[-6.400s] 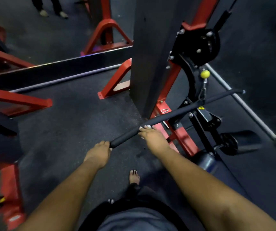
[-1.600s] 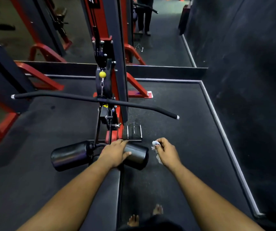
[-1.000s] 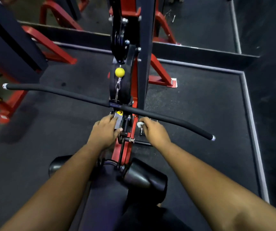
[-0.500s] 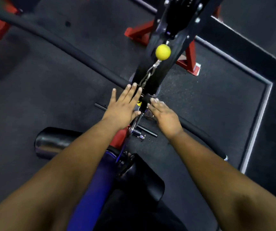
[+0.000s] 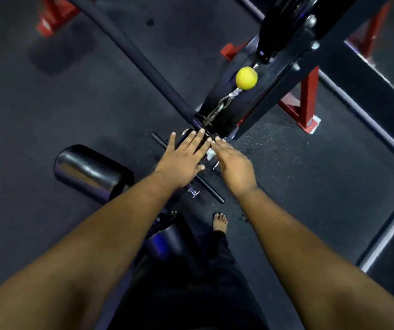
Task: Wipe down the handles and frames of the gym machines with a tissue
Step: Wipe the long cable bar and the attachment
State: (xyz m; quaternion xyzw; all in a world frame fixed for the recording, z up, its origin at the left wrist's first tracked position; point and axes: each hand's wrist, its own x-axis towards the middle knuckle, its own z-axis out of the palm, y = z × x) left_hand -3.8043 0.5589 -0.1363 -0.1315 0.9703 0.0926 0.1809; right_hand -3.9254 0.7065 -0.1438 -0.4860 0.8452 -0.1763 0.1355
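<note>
My left hand (image 5: 184,160) lies flat, fingers straight, on the black bracket where the padded pull bar (image 5: 138,58) meets the chain (image 5: 219,109). Right beside it, my right hand (image 5: 234,165) reaches onto the same bracket with a small white tissue (image 5: 211,154) held under its thumb side; only a corner of the tissue shows between the two hands. The fingertips of both hands almost touch. The machine's black upright frame (image 5: 286,65) rises just beyond them.
A yellow ball (image 5: 246,78) hangs on the cable above the chain. A black roller pad (image 5: 89,172) sits to the left, a thin black rod (image 5: 211,191) crosses under my wrists, and red base legs (image 5: 306,103) stand at the right. My bare foot (image 5: 219,221) is on the rubber floor.
Both hands left the roller pad and moved forward to the bar's central bracket. In the last half second the view tilted further and the tissue came into sight between the hands.
</note>
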